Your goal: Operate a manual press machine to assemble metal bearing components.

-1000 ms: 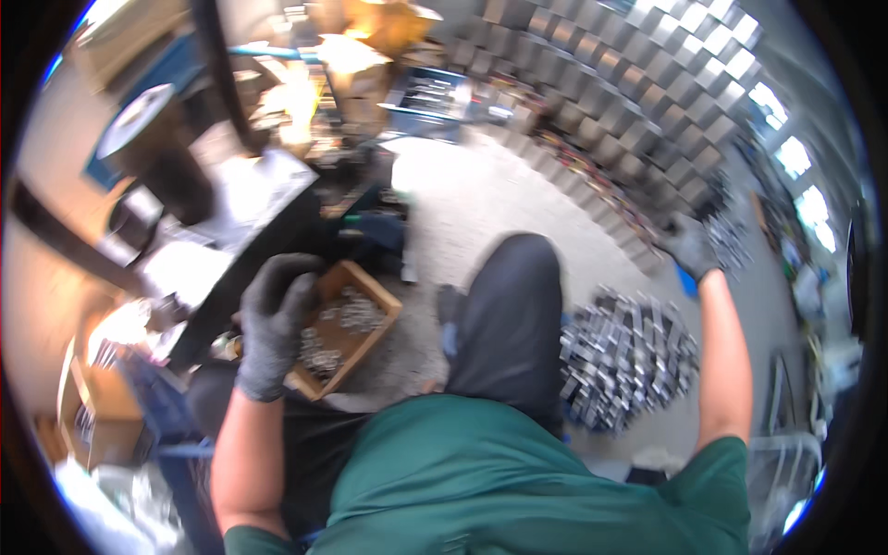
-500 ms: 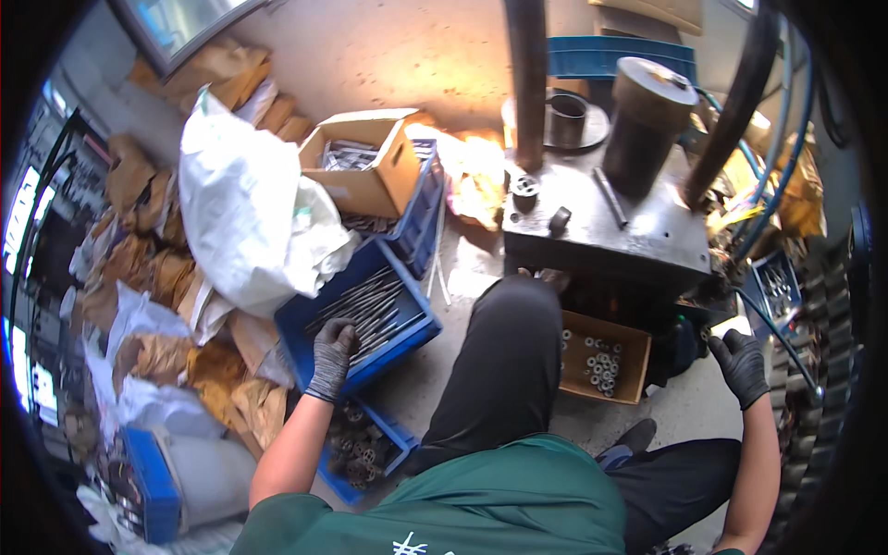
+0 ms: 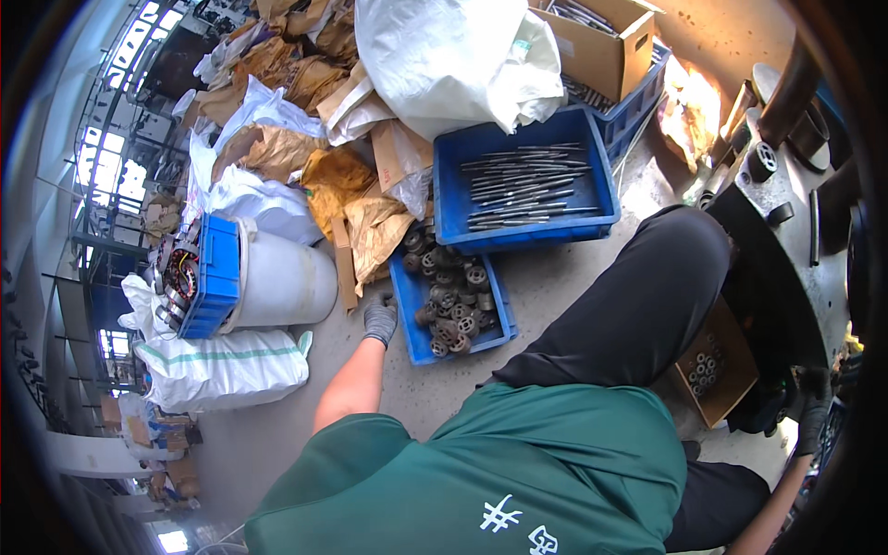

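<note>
My left hand (image 3: 380, 319), in a grey knit glove, is at the left wall of a small blue bin (image 3: 413, 344). Its fingers are foreshortened, so whether they grip the rim cannot be made out. Dark round metal parts with holes (image 3: 453, 305) fill much of that bin. Just beyond it, a larger blue bin (image 3: 518, 242) holds thin metal rods (image 3: 527, 190) lying side by side. Far to the right, my right hand (image 3: 814, 407), in a dark glove, is low beside the machine (image 3: 782, 268); shadow hides its fingers.
Behind the bins stand a white sack (image 3: 444, 65) and a cardboard box of metal parts (image 3: 592, 60). Crumpled brown paper (image 3: 370, 231) and a grey bucket (image 3: 287, 277) are at left, with a white woven bag (image 3: 227, 370) nearer. An open carton of rings (image 3: 726, 379) sits under the machine.
The view has swung left, shifting the bins rightward in it. My left hand has left the bin of rods for the left side of the smaller bin. My right hand remains by the machine.
</note>
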Action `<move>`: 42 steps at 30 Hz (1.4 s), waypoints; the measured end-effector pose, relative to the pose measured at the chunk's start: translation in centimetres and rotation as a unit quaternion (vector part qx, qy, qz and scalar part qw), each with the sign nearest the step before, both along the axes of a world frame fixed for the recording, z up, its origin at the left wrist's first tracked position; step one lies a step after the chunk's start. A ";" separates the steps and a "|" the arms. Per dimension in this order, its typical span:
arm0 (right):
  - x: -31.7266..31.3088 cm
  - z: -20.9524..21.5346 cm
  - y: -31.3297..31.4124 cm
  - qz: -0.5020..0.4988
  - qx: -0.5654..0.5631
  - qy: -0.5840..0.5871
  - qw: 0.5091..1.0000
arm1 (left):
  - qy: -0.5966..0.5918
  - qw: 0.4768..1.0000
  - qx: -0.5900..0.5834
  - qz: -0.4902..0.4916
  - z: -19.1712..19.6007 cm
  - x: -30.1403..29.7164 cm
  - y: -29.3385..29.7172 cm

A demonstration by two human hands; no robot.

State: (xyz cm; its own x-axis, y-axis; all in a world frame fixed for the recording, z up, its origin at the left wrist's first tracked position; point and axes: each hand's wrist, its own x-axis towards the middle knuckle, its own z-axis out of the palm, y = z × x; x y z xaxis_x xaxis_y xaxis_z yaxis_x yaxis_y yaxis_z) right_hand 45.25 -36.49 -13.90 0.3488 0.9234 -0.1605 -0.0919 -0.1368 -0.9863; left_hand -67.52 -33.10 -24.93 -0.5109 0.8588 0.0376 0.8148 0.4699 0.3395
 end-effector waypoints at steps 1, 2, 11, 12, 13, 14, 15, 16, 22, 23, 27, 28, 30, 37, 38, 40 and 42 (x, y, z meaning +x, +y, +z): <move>-0.5 -0.1 0.5 0.004 -0.003 0.002 1.000 | -0.004 0.999 -0.028 0.037 -0.1 -0.4 -1.0; -0.1 -0.5 0.9 0.026 -0.009 -0.100 0.995 | -0.008 0.996 -0.056 0.072 -0.4 -0.7 -1.7; 2.6 -1.2 -0.1 0.163 -0.107 -0.252 0.948 | -0.027 0.996 -0.088 -0.013 -2.9 2.9 1.0; 0.8 -1.0 0.3 0.165 -0.137 -0.266 0.940 | -0.053 0.993 -0.107 -0.007 -3.1 2.8 1.4; -0.9 -0.6 0.6 0.166 -0.167 -0.282 0.930 | -0.054 0.993 -0.107 -0.006 -3.0 3.4 1.7; -2.8 0.0 1.2 0.156 -0.197 -0.243 0.937 | -0.049 0.993 -0.109 -0.024 -2.7 4.2 2.0; -3.0 0.5 0.6 0.151 -0.199 -0.248 0.936 | -0.048 0.991 -0.111 -0.049 -2.7 5.1 2.9; -3.2 0.8 -0.2 0.135 -0.209 -0.295 0.922 | -0.060 0.985 -0.154 -0.058 -2.6 5.9 4.1; -7.1 4.5 -1.1 0.072 -0.327 -0.270 0.903 | 0.125 0.911 -0.293 -0.261 0.3 10.0 7.0; -7.8 4.9 -0.9 0.071 -0.328 -0.270 0.903 | 0.173 0.887 -0.295 -0.311 0.2 10.0 7.0; -10.9 6.5 -0.6 0.089 -0.382 -0.215 0.894 | 0.240 0.834 -0.305 -0.393 -0.2 11.3 7.4; -10.8 6.5 -0.9 0.096 -0.379 -0.214 0.895 | 0.270 0.819 -0.291 -0.415 -0.7 11.5 7.6; -11.3 6.6 -0.9 0.102 -0.375 -0.212 0.897 | 0.300 0.801 -0.277 -0.437 -1.1 11.9 8.0; -11.4 6.5 -1.5 0.128 -0.355 -0.243 0.894 | 0.339 0.775 -0.280 -0.453 -3.1 11.3 8.9; -11.4 6.6 -1.7 0.124 -0.347 -0.249 0.895 | 0.338 0.779 -0.271 -0.453 -3.5 11.1 9.0; -11.9 7.0 -1.6 0.124 -0.350 -0.251 0.894 | 0.340 0.778 -0.265 -0.457 -4.1 10.8 9.0; -12.3 7.4 -1.5 0.132 -0.349 -0.252 0.893 | 0.342 0.777 -0.259 -0.460 -4.4 10.6 9.1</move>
